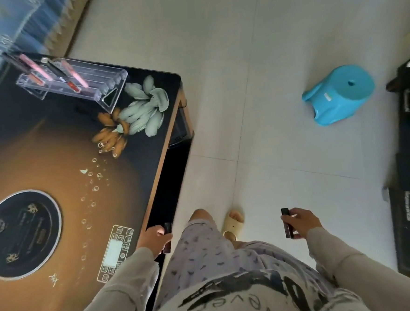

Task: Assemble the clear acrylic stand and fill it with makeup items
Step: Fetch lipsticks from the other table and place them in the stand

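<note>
Acrylic stand [72,83] sits on the table [53,153], far from left hand [156,239] and right hand [303,221], each gripping a dark tube [287,223].

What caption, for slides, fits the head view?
Left hand and right hand each grip a dark tube; acrylic stand sits on table.

The table [53,153] is gleaming with a glossy, smooth top. The stand [111,81] is showing clear, shiny plastic, the stool [340,92] smooth blue plastic. The floor tiles [264,42] are looking matt.
</note>
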`<action>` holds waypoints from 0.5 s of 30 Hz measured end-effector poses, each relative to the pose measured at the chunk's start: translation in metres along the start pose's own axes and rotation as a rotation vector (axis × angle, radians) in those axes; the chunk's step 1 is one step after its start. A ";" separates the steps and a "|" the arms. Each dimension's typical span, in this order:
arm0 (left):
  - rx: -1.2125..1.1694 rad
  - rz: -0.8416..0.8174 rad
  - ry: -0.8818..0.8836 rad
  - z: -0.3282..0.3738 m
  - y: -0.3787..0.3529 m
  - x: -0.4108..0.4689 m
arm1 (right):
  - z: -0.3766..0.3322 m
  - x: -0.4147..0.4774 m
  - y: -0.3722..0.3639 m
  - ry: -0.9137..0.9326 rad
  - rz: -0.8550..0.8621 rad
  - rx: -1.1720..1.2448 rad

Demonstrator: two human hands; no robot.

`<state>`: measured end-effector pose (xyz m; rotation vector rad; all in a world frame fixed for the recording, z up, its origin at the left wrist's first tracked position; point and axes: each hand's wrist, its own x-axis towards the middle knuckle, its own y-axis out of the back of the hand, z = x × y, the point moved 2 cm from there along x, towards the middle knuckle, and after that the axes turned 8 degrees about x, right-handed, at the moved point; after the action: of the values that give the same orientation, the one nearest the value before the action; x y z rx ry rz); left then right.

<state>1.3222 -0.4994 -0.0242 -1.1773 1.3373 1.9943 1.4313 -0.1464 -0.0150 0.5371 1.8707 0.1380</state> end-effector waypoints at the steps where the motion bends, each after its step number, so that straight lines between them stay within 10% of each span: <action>1: 0.001 -0.002 0.008 0.010 0.002 0.004 | -0.010 0.005 0.005 0.003 -0.002 0.014; 15: 0.114 -0.008 -0.089 0.204 0.099 0.113 | -0.132 0.083 0.040 -0.120 0.077 0.170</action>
<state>1.1077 -0.3659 -0.0366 -1.0289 1.3792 1.9146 1.3000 -0.0541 -0.0247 0.7196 1.7549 -0.0026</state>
